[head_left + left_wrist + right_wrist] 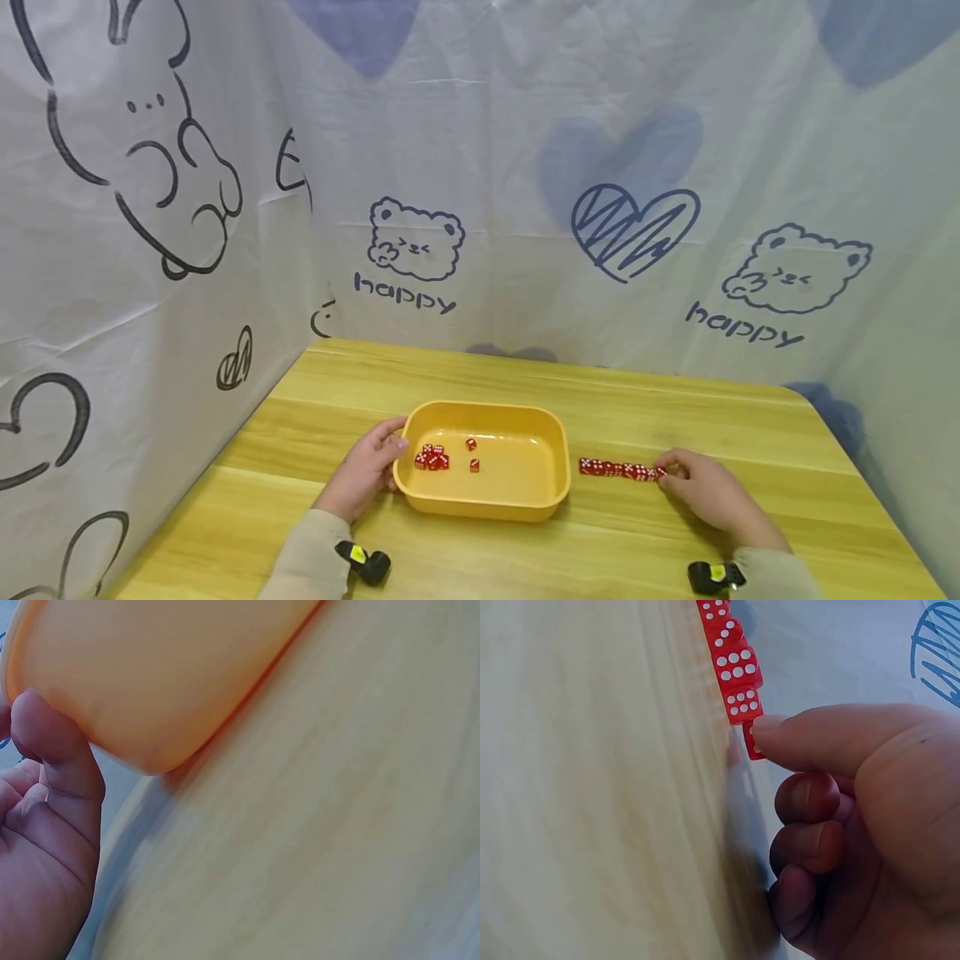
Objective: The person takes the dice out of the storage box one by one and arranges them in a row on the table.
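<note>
A yellow plastic tray (517, 498) sits on the table, with my left hand (366, 467) gripping its left end, thumb on the rim. Inside it, a cluster of red dice (432, 458) lies at the left, and two single dice rest nearer the middle. To the right of the tray runs a row of several red dice (615, 469) with white pips. At the row's right end my right hand (708, 492) pinches one die (751, 741) between thumb and forefinger, close against the last die of the row. Its other fingers are curled in.
The wood-patterned table (480, 558) has white cloth (510, 167) with printed bears and hearts hanging behind it and along its left side. A black wrist camera (363, 562) is strapped to the left sleeve, another (716, 577) to the right.
</note>
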Demonstrator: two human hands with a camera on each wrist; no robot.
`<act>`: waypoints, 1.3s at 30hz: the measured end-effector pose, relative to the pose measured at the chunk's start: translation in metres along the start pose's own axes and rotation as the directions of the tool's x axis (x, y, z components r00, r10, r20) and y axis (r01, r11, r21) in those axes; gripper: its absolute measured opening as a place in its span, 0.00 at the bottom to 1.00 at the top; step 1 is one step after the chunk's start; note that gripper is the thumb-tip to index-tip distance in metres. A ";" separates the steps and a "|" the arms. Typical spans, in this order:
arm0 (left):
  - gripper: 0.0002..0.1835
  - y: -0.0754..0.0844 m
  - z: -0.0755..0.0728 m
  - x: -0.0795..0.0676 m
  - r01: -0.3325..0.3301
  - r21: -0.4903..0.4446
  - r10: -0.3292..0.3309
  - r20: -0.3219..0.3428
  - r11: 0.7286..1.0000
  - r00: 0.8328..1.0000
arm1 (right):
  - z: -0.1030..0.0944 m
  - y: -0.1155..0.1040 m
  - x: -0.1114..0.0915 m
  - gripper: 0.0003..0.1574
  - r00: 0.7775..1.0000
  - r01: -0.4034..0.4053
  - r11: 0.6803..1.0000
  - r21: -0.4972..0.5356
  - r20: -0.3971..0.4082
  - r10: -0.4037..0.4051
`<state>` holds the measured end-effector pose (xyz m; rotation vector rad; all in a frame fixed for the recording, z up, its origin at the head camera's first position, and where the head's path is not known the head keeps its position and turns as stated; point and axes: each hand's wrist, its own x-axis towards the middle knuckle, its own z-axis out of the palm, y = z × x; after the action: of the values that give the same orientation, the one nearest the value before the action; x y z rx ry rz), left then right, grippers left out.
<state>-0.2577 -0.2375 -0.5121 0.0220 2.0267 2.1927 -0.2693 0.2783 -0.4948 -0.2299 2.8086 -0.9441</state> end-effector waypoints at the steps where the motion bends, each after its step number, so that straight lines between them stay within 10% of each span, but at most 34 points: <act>1: 0.26 0.000 0.000 0.000 0.001 0.000 -0.001 0.000 1.000 1.000 | 0.001 0.000 0.000 0.16 1.000 0.000 1.000 -0.003 -0.003 0.000; 39: 0.26 0.001 0.001 -0.001 0.007 0.013 -0.007 -0.002 1.000 1.000 | 0.008 -0.019 -0.001 0.23 0.999 0.019 0.999 0.036 -0.051 -0.017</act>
<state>-0.2566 -0.2364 -0.5113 0.0147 2.0389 2.1758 -0.2648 0.2590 -0.4888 -0.2299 2.8371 -1.0182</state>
